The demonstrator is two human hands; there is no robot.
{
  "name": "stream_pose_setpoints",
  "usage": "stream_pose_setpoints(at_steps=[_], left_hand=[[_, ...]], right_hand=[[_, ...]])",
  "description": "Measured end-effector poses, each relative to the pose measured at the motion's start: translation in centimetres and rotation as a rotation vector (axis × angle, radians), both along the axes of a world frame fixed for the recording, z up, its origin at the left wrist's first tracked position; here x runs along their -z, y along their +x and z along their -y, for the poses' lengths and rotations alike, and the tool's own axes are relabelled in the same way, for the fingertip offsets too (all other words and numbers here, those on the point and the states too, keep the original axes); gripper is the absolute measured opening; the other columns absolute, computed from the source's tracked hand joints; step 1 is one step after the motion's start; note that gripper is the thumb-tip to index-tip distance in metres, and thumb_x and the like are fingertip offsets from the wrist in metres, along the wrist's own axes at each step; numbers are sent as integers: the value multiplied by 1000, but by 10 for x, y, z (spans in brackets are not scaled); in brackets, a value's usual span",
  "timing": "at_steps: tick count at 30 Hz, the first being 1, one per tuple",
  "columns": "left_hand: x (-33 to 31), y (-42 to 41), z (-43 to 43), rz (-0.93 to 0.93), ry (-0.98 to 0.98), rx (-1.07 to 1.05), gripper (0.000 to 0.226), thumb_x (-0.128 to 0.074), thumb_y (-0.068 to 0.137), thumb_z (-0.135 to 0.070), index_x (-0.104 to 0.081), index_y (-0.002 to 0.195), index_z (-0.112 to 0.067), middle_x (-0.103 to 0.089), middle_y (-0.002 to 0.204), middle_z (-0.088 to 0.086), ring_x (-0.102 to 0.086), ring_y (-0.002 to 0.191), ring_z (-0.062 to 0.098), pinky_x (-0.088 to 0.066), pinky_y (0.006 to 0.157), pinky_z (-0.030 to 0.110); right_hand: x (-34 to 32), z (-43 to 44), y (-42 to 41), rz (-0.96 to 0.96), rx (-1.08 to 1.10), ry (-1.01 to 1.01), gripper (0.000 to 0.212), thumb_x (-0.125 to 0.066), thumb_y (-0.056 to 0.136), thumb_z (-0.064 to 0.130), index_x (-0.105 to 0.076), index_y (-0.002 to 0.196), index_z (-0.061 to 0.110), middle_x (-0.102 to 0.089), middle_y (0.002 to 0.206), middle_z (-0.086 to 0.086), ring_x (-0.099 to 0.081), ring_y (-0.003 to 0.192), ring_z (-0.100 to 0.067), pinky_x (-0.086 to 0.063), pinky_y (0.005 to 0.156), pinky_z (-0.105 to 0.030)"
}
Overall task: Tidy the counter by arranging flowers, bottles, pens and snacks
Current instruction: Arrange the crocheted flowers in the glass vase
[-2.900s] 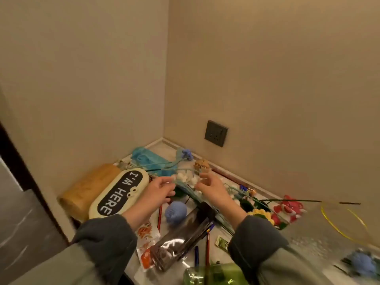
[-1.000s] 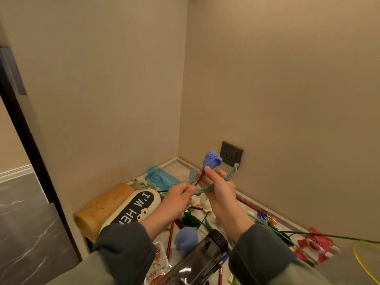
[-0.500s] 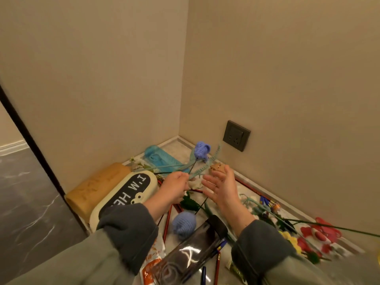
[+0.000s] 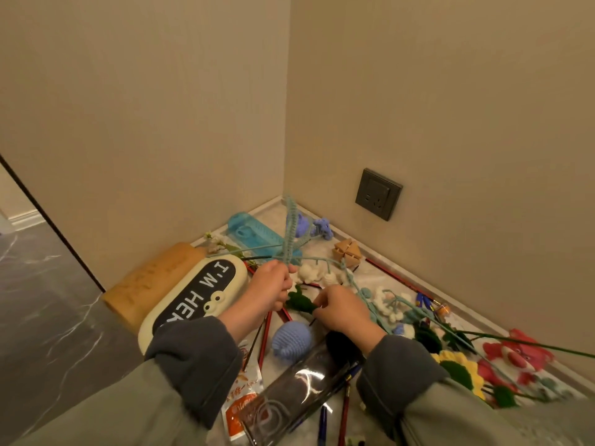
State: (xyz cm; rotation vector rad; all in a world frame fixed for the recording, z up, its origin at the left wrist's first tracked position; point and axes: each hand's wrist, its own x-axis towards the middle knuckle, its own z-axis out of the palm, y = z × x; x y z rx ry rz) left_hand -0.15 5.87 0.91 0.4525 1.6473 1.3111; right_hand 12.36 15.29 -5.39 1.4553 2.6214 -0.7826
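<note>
My left hand grips a bunch of teal crocheted flower stems, whose blue blossom points toward the corner. My right hand pinches the dark green leaf of a blue crocheted flower that lies on the counter. A dark clear bottle lies on its side below my hands. Several pens and pencils lie under it. An orange snack packet lies left of the bottle. More crocheted flowers, white and yellow, lie scattered to the right.
A cream case marked "I'M HERE" and a tan roll lie at the counter's left edge. In the corner lies a teal pouch. A red plush toy sits at right, a wall socket above.
My hands lifted a blue flower, then came back down. The left hand still grips the stems. The right hand let go, opened, and now pinches a green leaf on the counter.
</note>
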Motion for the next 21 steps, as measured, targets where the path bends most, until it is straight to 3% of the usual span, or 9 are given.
stream_pose_setpoints(at_steps=[7, 9, 12, 16, 21], left_hand=[[-18, 3, 7, -39, 159, -29, 14, -41, 95, -17, -47, 82, -14, -30, 49, -5, -21, 31, 6, -15, 33, 14], [-23, 5, 9, -77, 246, -41, 21, -37, 99, -24, -50, 86, -14, -31, 47, -8, -23, 32, 4, -17, 32, 15], [-34, 8, 14, -124, 365, -29, 24, -33, 102, -28, -52, 98, -16, -34, 49, -9, -26, 36, 3, -20, 33, 17], [-52, 12, 12, -143, 480, 49, 18, -34, 102, -26, -49, 102, -18, -44, 56, -7, -31, 39, 5, -24, 35, 18], [-83, 24, -5, -134, 609, 142, 20, -41, 101, -17, -60, 96, -19, -48, 71, 3, -49, 58, 11, -48, 53, 24]], right_hand=[[-28, 3, 3, -493, 220, -8, 8, -60, 89, 20, -66, 94, 21, -63, 81, 5, -60, 78, -16, -41, 62, -26], [-44, 7, 3, -652, 267, -17, 10, -56, 92, 14, -63, 94, 21, -62, 80, 4, -58, 72, -13, -41, 59, -22], [-73, 16, 7, -872, 358, -26, 15, -51, 95, 10, -62, 97, 18, -65, 89, -6, -57, 75, -15, -43, 63, -27], [-120, 28, 13, -1084, 464, -57, 16, -47, 96, 8, -59, 97, 19, -57, 78, -5, -52, 65, -13, -44, 59, -29], [-174, 45, 28, -1267, 577, -34, 14, -53, 95, 7, -63, 103, 14, -65, 91, -5, -60, 79, -15, -55, 78, -33]])
